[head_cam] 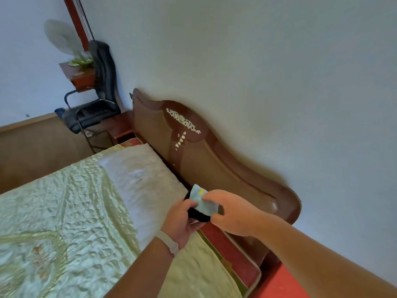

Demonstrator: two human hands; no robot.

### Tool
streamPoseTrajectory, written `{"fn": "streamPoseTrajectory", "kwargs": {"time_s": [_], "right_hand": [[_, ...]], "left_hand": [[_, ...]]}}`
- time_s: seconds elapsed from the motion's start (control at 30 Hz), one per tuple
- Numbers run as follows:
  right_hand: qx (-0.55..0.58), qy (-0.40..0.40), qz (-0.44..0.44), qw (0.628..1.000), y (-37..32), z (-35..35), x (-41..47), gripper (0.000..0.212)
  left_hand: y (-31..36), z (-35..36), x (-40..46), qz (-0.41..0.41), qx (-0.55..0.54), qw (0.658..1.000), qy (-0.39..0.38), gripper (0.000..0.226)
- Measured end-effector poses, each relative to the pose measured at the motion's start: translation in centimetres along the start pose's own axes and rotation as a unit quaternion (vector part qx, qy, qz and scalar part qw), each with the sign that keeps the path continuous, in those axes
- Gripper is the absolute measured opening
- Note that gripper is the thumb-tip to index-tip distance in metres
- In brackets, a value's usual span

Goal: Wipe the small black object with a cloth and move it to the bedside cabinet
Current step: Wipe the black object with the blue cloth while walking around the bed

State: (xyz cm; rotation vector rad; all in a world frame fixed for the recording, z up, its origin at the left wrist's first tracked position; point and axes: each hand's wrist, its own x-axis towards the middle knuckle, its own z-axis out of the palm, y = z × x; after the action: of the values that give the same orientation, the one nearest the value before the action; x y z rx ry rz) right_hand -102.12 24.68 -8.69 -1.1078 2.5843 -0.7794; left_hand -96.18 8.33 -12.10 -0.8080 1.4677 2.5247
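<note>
Both hands meet above the head end of the bed (64,211), just in front of the wooden headboard (214,168). The left hand (182,220) cups the small black object (198,215) from below, its fingers closed around it — only a dark, rounded edge shows, so its shape is hard to make out. The right hand (232,211) pinches a pale blue cloth (203,201) with a yellow mark against the top of the object, hiding most of it. A light band (169,243) circles the left wrist. A red surface (281,284) is cut off at the lower edge. Far back, a black chair (96,104) stands blurred beside a low red-brown cabinet (120,127), partly hidden by the headboard.
</note>
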Motion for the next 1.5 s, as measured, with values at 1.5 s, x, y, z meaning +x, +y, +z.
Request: {"fn": "streamPoseTrajectory", "kwargs": {"time_s": [1.5], "right_hand": [[0.037, -0.079, -0.584, 0.807, -43.4, 26.9, -16.9, 0.031]], "left_hand": [[-13.0, -30.6, -51.4, 0.279, -0.134, 0.877, 0.367, 0.052]]}}
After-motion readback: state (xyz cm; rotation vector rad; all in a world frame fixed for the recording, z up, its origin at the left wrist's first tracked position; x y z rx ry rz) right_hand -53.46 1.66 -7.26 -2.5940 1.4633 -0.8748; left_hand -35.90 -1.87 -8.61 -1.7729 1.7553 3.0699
